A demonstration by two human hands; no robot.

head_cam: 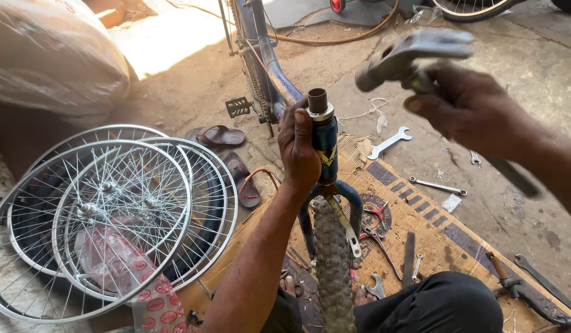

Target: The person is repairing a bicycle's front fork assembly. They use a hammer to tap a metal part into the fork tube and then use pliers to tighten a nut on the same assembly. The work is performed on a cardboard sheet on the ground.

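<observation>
Left hand wrapped closed around the blue head tube of a bicycle frame, thumb up near the silver ring at the tube's top, fingers curled round the far side. Head tube standing near upright, long axis running top to bottom of the view, open brown steerer end pointing up toward the camera. Below it, blue fork straddling a knobby tyre, which runs straight down toward the lower edge between the knees. Rest of the frame stretching away to the top of the view, a pedal sticking out to its left. Right hand clenched tight on the handle of a hammer, raised up and to the right of the tube, well apart from it, blurred; grey metal head aimed left, handle slanting down to the right. Bare spoked rims stacked on the ground at left, sandals just beyond them. Spanners and red-handled pliers scattered on the patterned mat and the concrete floor at right.
</observation>
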